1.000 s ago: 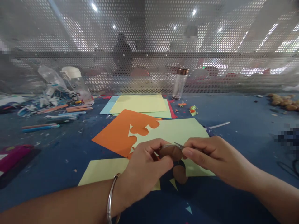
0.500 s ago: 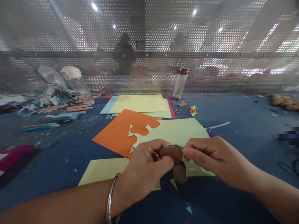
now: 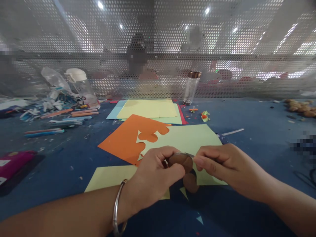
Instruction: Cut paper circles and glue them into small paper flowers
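My left hand (image 3: 158, 174) is closed on a brown round disc (image 3: 181, 162), its thumb across the disc's face. A thin greyish strip (image 3: 189, 154) runs along the disc's upper edge. My right hand (image 3: 219, 164) pinches the strip's right end between thumb and fingers; whether it is paper or a tool I cannot tell. Just below lies another brown round piece (image 3: 190, 183) on the blue table. Pale green paper (image 3: 190, 136) with a cut edge lies beneath and beyond my hands, overlapping an orange sheet (image 3: 120, 141) with scalloped cutouts. Pale yellow-green paper (image 3: 111, 176) is partly under my left hand.
Stacked coloured sheets (image 3: 148, 108) lie farther back, near a clear bottle (image 3: 190, 89). Pastel sticks (image 3: 44, 133) and a white-capped bottle (image 3: 82, 87) stand left, beyond a magenta pouch (image 3: 17, 164). A perforated metal screen (image 3: 158, 56) closes off the back.
Both hands keep nearly the same place and grip. The disc has tilted very slightly, and the view has shifted a little.
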Demonstrator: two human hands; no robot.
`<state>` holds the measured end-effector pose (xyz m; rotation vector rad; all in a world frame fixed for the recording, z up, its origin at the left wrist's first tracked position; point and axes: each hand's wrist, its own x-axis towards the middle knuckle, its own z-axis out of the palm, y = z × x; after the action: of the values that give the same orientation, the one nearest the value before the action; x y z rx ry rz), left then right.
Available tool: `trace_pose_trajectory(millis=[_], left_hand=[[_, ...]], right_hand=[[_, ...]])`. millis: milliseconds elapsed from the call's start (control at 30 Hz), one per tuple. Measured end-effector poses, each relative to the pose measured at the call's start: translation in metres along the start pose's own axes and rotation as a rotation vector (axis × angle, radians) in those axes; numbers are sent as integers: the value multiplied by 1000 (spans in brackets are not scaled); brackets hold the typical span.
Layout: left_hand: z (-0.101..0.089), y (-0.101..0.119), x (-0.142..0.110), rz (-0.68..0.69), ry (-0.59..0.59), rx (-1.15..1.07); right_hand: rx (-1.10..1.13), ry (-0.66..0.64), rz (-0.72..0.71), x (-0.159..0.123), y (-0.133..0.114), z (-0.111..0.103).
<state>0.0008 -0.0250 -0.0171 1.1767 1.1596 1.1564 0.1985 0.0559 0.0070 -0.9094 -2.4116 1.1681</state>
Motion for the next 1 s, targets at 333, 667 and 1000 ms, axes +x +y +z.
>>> trace_pose_trajectory(millis=[333,667,1000], left_hand=[[-19,10,8,37,-112,664],[-26,22,1,60,-277,1169],[-49,33,20,15,-180,1091]], right_hand=[[-58,145,15,5,6,-5],[-81,159,39,6,6,-6],[-47,286,19,9,5,-10]])
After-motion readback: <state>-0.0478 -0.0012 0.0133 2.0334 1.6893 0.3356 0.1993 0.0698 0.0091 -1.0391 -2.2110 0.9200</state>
